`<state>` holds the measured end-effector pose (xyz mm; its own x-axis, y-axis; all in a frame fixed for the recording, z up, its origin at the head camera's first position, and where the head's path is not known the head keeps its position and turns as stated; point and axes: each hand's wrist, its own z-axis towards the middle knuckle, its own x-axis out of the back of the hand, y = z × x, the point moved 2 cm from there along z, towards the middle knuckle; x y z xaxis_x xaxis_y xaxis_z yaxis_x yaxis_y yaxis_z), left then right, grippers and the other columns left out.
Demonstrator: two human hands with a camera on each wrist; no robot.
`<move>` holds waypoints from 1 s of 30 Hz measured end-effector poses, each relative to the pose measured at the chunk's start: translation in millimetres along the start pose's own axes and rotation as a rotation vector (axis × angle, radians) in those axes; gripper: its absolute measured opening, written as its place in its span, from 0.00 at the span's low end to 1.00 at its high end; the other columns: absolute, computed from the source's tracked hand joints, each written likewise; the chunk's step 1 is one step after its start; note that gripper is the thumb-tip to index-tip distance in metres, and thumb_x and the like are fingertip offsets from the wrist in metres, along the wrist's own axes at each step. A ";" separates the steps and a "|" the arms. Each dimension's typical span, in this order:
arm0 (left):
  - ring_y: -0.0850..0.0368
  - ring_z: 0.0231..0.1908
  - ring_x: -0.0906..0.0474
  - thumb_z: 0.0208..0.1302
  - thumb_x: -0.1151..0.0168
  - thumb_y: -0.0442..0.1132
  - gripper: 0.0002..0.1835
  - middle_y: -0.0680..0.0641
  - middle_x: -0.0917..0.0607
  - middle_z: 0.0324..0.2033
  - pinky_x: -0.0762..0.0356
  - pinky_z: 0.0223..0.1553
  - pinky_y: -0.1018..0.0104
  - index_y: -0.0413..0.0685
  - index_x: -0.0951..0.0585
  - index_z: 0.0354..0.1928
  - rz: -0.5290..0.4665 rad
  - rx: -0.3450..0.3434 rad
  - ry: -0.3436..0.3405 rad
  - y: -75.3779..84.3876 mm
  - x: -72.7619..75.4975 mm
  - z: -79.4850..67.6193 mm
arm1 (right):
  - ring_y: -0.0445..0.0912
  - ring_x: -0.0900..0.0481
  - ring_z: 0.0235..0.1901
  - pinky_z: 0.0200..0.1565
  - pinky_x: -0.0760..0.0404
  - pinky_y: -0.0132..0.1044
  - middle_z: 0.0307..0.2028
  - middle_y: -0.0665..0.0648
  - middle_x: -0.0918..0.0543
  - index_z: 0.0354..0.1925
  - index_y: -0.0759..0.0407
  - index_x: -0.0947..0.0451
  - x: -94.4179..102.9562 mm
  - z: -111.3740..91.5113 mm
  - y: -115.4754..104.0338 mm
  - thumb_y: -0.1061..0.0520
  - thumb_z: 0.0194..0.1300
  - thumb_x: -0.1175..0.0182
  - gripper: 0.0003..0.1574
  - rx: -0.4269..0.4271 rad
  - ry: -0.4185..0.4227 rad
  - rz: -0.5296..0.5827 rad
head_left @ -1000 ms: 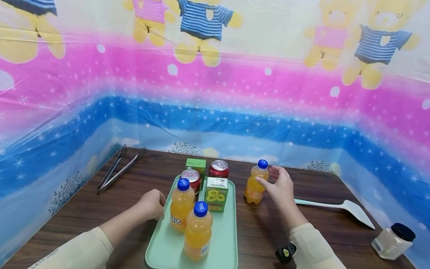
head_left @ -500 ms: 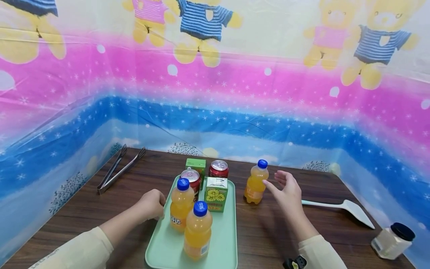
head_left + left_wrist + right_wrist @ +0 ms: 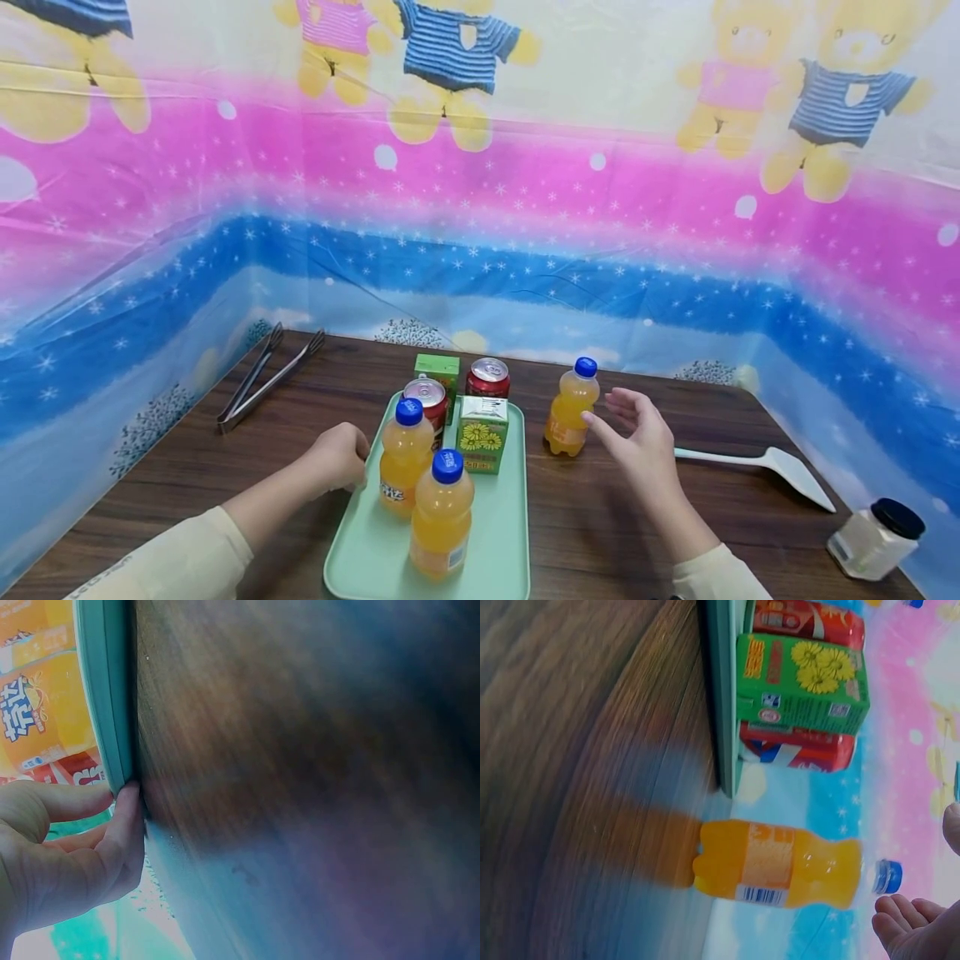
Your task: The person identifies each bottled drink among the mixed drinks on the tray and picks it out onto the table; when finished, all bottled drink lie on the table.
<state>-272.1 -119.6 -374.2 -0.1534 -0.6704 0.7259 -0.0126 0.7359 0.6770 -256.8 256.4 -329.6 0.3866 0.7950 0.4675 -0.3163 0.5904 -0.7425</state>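
Observation:
A mint-green tray lies on the dark wooden table. It carries two orange-drink bottles, a green flowered carton and a red can. My left hand grips the tray's left rim, fingers curled against it. A third orange bottle with a blue cap stands on the table just right of the tray. My right hand hovers beside it, fingers relaxed and apart from it. The right wrist view shows this bottle free of my fingertips.
A second green carton and red can stand at the tray's far end. Metal tongs lie at the far left, a white spatula to the right, a black-lidded jar near the right corner. Plastic sheeting walls in the table.
My right hand has let go of the orange bottle on the table and drawn a little to the right. The left hand and tray have not moved.

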 end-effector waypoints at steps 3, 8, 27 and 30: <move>0.54 0.23 0.23 0.42 0.35 0.19 0.14 0.43 0.23 0.25 0.19 0.26 0.61 0.28 0.22 0.35 -0.002 -0.003 0.002 -0.1 -0.1 -0.2 | 0.51 0.25 0.52 0.53 0.26 0.46 0.51 0.60 0.23 0.56 0.61 0.32 -1.8 -2.6 -5.1 0.45 0.54 0.32 0.37 0.018 -0.023 0.036; 0.53 0.23 0.24 0.42 0.35 0.19 0.14 0.42 0.23 0.26 0.19 0.26 0.60 0.28 0.22 0.36 0.000 -0.008 0.008 -0.5 0.0 0.1 | 0.50 0.25 0.52 0.53 0.26 0.43 0.51 0.61 0.23 0.56 0.62 0.32 -6.0 -6.9 -13.6 0.47 0.54 0.32 0.36 0.043 -0.047 0.091; 0.53 0.23 0.24 0.42 0.35 0.20 0.15 0.42 0.23 0.26 0.19 0.26 0.61 0.28 0.22 0.36 0.002 -0.003 0.010 -0.7 -0.4 1.0 | 0.48 0.24 0.51 0.53 0.26 0.39 0.49 0.56 0.21 0.53 0.64 0.28 -27.7 -29.0 -52.9 0.59 0.50 0.29 0.32 0.112 -0.167 0.314; 0.53 0.24 0.24 0.43 0.35 0.20 0.15 0.42 0.23 0.26 0.19 0.26 0.60 0.28 0.22 0.37 0.001 -0.002 0.007 -0.5 -0.3 0.6 | 0.46 0.24 0.51 0.52 0.25 0.38 0.49 0.54 0.21 0.53 0.62 0.28 -31.6 -33.8 -58.4 0.59 0.50 0.29 0.32 0.124 -0.191 0.303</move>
<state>-272.6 -119.7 -374.8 -0.1465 -0.6702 0.7276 -0.0099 0.7365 0.6764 -221.2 192.1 -317.3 0.0948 0.9408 0.3253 -0.4989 0.3277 -0.8023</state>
